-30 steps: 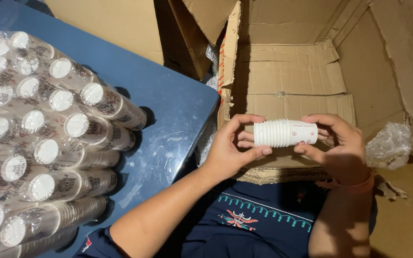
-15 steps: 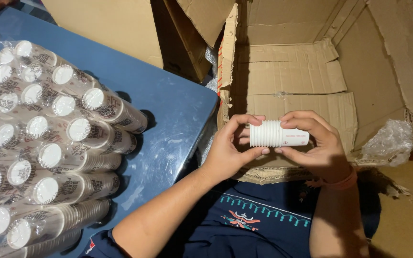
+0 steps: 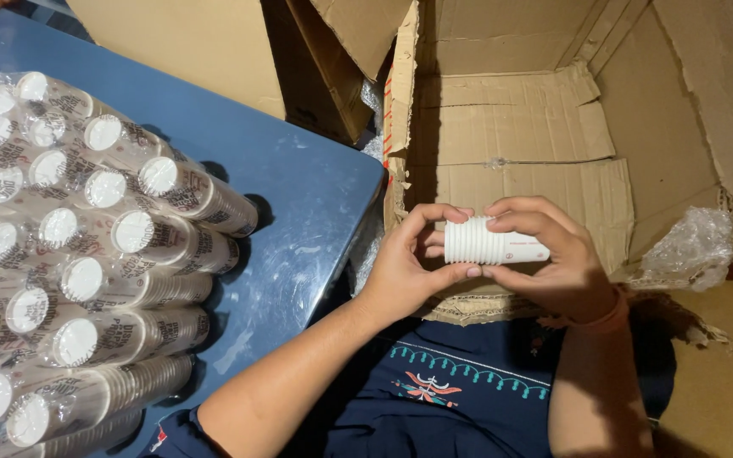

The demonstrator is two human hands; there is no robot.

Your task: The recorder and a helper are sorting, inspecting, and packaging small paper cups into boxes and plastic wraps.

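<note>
1. Left hand (image 3: 413,267) & right hand (image 3: 553,263) both pinching a short stack of white paper cups (image 3: 494,244), held sideways over the open cardboard box (image 3: 638,127).
2. At 9 o'clock: wrapped cup sleeves (image 3: 86,254) piled on the blue table (image 3: 299,187).
3. Crumpled plastic wrap (image 3: 693,246) at 3 o'clock, on the box's edge.

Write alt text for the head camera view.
Two hands, left hand and right hand, hold a short stack of white paper cups sideways over an open cardboard box. Wrapped sleeves of cups lie piled on a blue table to the left.
</note>
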